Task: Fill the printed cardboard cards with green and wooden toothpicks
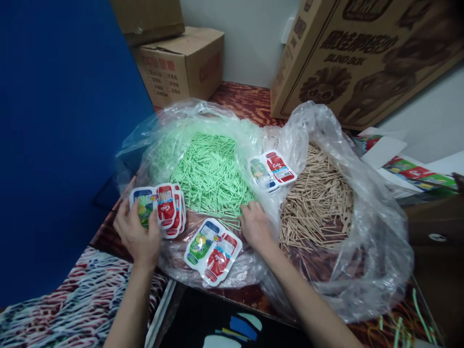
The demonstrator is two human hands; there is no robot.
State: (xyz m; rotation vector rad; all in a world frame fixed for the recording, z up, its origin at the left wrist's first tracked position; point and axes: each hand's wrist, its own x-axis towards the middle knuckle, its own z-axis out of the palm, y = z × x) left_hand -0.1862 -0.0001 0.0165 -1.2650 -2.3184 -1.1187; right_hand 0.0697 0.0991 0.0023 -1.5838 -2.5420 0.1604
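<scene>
My left hand (139, 234) is closed on a fanned stack of small packets (163, 208) printed with a red cola bottle and a green bottle, some showing sticks inside. My right hand (255, 224) reaches into the near edge of a pile of green sticks (210, 171) in a clear plastic bag (170, 128); its fingers are bent down among the sticks, and what they grip is hidden. One packet (213, 250) lies on the bag between my hands. Another packet (271, 170) rests where the two bags meet.
A second clear bag (377, 241) on the right holds a pile of plain wooden sticks (319, 198). Cardboard boxes (183, 63) stand behind, with a large printed box (362, 53) at the right. A blue panel (61, 125) blocks the left. Printed sheets (413, 171) lie at the far right.
</scene>
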